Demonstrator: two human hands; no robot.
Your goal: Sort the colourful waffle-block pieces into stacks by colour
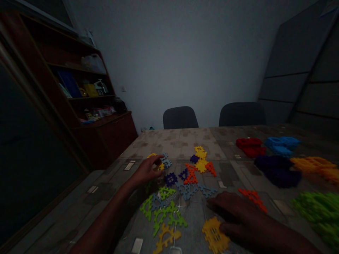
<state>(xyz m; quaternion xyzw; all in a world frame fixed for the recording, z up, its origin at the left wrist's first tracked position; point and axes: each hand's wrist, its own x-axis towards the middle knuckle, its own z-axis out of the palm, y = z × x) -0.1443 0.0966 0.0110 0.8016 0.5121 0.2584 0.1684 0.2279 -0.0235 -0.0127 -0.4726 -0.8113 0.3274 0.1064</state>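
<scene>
My left hand (147,170) reaches forward over the table (174,139) and its fingers close on a small yellow and grey-blue interlocking piece (163,162). My right hand (233,211) lies flat with fingers stretched out, its thumb beside a yellow toothed piece (215,235). Between the hands lie green pieces (163,210), grey-blue pieces (194,189), a purple piece (171,179) and orange pieces (191,173). A yellow and orange joined shape (202,162) sits farther out.
Sorted heaps lie at the right: red (250,146), blue (282,145), purple (278,171), orange-yellow (316,166), green (319,210). Two dark chairs (180,117) stand behind the table. A wooden shelf cabinet (87,102) fills the left side. The room is dim.
</scene>
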